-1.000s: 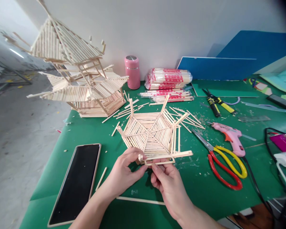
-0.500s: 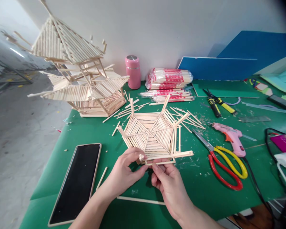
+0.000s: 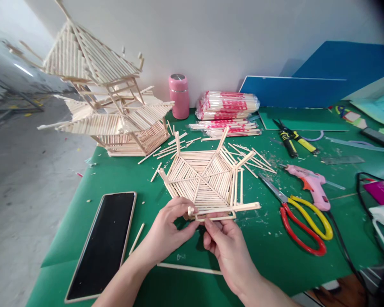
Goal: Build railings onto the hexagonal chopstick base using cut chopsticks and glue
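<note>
A six-sided frame of wooden sticks (image 3: pixel 200 177), with short posts standing at its corners, lies on the green table. My left hand (image 3: pixel 173 226) pinches the near left corner of this frame, around the base of a post. On the near edge, my right hand (image 3: pixel 225 243) has its thumb and fingers closed on a thin stick (image 3: pixel 216 218) that runs along the side. Both hands are close together, fingertips nearly touching. The fingers hide part of that near edge.
A stick pagoda model (image 3: pixel 115 115) stands at the back left. A phone (image 3: pixel 102 245) lies at the left. Scissors (image 3: pixel 302 217), a pink glue gun (image 3: pixel 310 183) and pliers (image 3: pixel 292 138) are at the right. Behind are a pink bottle (image 3: pixel 179 98) and wrapped sticks (image 3: pixel 227 104).
</note>
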`<move>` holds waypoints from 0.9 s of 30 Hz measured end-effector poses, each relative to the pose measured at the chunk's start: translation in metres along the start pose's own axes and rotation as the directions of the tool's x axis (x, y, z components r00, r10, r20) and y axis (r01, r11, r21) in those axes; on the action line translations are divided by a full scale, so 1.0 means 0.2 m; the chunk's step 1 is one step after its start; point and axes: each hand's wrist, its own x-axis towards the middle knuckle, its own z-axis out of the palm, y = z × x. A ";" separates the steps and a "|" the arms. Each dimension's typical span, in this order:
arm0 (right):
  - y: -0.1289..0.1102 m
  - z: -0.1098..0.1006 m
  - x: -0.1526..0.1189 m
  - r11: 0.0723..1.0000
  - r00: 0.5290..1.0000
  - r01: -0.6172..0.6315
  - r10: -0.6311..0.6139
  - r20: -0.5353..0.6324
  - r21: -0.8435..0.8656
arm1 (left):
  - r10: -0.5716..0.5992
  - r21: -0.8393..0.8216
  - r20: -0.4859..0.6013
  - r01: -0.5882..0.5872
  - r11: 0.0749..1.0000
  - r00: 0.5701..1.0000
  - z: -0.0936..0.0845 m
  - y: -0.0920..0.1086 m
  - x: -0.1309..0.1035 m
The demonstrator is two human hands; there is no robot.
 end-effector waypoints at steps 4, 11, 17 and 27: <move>0.00 0.00 0.00 1.000 1.000 0.000 0.000 -0.003 0.002 | 0.003 -0.005 0.002 -0.003 1.000 1.000 0.00 0.00 -0.01; 0.00 0.00 0.01 1.000 1.000 0.005 -0.005 -0.007 0.005 | 0.003 -0.014 -0.008 -0.003 1.000 1.000 0.00 -0.01 -0.01; -0.02 0.01 0.00 1.000 0.999 -0.013 0.013 -0.034 -0.002 | 0.003 -0.013 0.013 -0.002 1.000 1.000 0.00 -0.01 0.00; -0.01 0.01 0.00 1.000 1.000 -0.006 0.005 -0.018 -0.013 | -0.008 -0.033 0.031 0.009 0.999 0.999 0.00 -0.02 -0.01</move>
